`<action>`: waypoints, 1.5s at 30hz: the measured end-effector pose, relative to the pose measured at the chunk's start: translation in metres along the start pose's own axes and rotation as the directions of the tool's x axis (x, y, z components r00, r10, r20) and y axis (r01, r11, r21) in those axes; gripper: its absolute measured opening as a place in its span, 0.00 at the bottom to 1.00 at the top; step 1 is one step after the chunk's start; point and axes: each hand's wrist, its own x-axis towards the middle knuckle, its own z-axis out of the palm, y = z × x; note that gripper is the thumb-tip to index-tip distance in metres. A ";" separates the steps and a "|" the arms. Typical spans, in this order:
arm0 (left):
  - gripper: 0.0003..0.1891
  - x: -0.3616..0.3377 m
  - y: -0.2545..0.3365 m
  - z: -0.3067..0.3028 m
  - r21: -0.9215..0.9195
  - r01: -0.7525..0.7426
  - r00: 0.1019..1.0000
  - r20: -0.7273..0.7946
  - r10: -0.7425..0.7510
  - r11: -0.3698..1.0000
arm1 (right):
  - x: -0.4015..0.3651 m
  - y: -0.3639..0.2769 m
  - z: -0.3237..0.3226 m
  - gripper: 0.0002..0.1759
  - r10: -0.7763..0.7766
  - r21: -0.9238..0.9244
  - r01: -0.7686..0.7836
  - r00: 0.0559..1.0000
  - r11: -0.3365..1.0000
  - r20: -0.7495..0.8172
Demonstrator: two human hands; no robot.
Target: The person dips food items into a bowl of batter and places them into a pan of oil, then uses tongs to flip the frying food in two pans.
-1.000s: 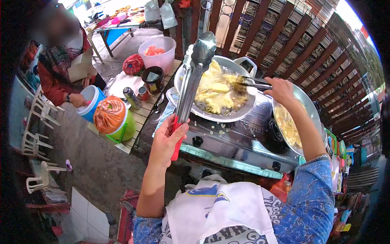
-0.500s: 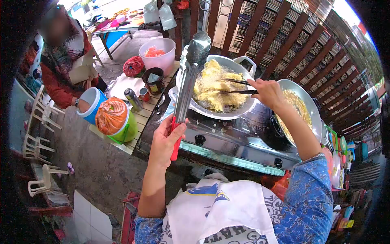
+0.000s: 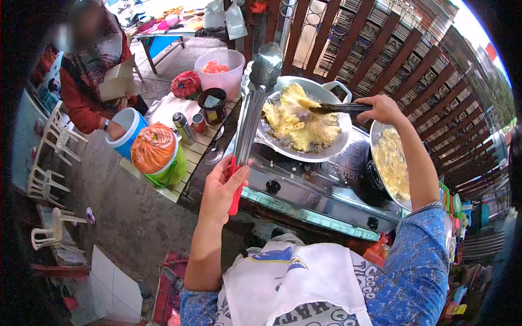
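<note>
My left hand point(image 3: 222, 190) is closed around the red handle of a pair of metal tongs point(image 3: 253, 103), held upright with the scalloped head at the top. My right hand point(image 3: 383, 110) grips dark tongs point(image 3: 340, 108), whose two arms now lie together. Their tips touch or hover over the upper right of the yellow battered food point(image 3: 299, 122) frying in oil; exact contact is hard to tell. That food sits in a wide silver wok point(image 3: 311, 156) on the stove. A second wok point(image 3: 406, 205) at the right, partly behind my right forearm, holds more yellow frying food point(image 3: 392, 163).
Stove knobs point(image 3: 273, 187) line the stove point(image 3: 321, 201) front. Left stands a slatted bench point(image 3: 198, 165) with a thermos point(image 3: 184, 128), a pink tub point(image 3: 223, 76) and a green bucket point(image 3: 173, 173) topped by an orange bag point(image 3: 154, 148). Another person point(image 3: 89, 76) reaches into a blue bucket point(image 3: 128, 125).
My right hand has moved right and slightly up, and the dark tongs' arms have come together. The food in the wok has shifted. My left hand keeps its grip; the view has turned slightly.
</note>
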 end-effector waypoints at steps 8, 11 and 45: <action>0.23 -0.003 0.001 0.004 -0.049 0.030 1.000 -0.007 -0.031 0.998 | 0.040 0.048 -0.028 0.27 0.043 0.209 -0.070 0.990 0.975 0.132; 0.23 -0.002 -0.002 0.007 -0.064 0.021 1.000 0.015 -0.020 0.998 | 0.065 0.052 -0.030 0.26 0.001 0.149 -0.019 0.993 0.989 0.121; 0.20 0.012 -0.009 0.027 0.036 0.059 0.997 0.048 -0.061 0.998 | -0.034 -0.014 -0.029 0.30 -0.021 -0.124 0.015 0.999 0.992 -0.046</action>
